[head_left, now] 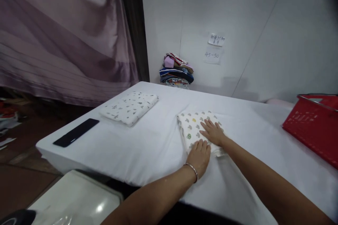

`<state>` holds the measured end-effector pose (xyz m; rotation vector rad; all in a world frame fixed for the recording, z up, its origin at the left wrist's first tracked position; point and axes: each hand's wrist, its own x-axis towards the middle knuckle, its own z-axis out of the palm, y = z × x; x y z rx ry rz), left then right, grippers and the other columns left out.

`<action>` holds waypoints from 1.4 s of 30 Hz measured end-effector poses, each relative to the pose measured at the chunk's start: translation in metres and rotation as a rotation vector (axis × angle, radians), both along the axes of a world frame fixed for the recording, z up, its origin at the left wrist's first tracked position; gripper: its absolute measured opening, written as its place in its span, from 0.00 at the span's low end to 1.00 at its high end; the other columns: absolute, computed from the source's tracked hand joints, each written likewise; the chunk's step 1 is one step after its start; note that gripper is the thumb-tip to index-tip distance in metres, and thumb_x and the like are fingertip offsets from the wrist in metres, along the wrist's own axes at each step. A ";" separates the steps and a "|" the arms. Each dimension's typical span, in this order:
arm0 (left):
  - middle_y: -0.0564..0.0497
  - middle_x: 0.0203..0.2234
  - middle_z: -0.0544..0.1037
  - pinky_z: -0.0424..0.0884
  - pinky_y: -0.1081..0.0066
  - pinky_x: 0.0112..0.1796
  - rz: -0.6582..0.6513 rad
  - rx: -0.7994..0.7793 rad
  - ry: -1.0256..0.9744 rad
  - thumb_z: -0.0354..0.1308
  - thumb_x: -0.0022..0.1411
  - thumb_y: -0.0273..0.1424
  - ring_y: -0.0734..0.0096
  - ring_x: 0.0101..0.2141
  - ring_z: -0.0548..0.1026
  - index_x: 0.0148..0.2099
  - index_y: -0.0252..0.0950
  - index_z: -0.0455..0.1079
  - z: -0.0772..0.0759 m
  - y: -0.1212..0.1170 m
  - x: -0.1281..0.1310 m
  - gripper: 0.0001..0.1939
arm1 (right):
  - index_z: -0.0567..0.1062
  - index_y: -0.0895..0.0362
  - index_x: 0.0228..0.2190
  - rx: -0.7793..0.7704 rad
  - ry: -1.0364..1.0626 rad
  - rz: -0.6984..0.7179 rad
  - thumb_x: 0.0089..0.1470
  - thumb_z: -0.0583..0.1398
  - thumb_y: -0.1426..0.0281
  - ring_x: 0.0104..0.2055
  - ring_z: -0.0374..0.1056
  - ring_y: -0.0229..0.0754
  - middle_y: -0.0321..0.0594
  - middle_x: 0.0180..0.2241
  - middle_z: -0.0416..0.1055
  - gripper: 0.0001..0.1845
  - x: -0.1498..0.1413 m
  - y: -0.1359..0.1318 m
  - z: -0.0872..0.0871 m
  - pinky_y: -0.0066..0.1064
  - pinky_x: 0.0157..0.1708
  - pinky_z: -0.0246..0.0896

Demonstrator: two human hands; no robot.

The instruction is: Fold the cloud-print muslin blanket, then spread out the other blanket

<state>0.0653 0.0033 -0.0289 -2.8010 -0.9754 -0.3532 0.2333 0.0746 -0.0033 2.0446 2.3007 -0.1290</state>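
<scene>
A folded white cloth (194,121) printed with grey, green and yellow mushrooms lies near the middle of the white-covered table. On its near edge rests my left hand (200,156), palm down with the fingers stretched forward; a silver bangle circles that wrist. My right hand (212,132) lies flat on the cloth's right part, fingers spread. Both hands cover some of the print. Farther left on the table is another folded white cloth (132,107) with small grey and black motifs, apart from both hands.
A black phone-like slab (76,132) lies at the table's left edge. The white table cover (148,147) spans the surface. At right stands a red basket (314,126). Stacked fabrics (176,72) sit beyond the far edge by the wall. A pale lidded box (76,197) is at lower left.
</scene>
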 end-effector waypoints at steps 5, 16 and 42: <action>0.39 0.55 0.63 0.57 0.57 0.53 0.016 -0.005 0.002 0.40 0.63 0.24 0.60 0.56 0.58 0.58 0.28 0.57 0.002 -0.001 0.002 0.21 | 0.50 0.54 0.60 0.016 0.083 0.081 0.56 0.38 0.47 0.64 0.30 0.50 0.45 0.64 0.36 0.37 -0.026 0.014 0.012 0.51 0.59 0.29; 0.38 0.53 0.65 0.57 0.57 0.55 0.019 -0.056 -0.008 0.42 0.63 0.25 0.58 0.55 0.61 0.57 0.24 0.58 0.002 0.006 0.001 0.21 | 0.47 0.54 0.61 -0.034 0.154 0.295 0.56 0.40 0.47 0.64 0.31 0.49 0.46 0.63 0.36 0.38 -0.085 0.041 0.007 0.49 0.59 0.27; 0.40 0.57 0.61 0.58 0.57 0.55 0.006 -0.123 -0.028 0.44 0.59 0.21 0.58 0.57 0.57 0.58 0.28 0.58 0.009 0.004 -0.005 0.23 | 0.51 0.56 0.60 0.053 0.023 -0.116 0.57 0.40 0.49 0.64 0.32 0.49 0.44 0.64 0.37 0.36 0.025 0.057 0.003 0.50 0.58 0.34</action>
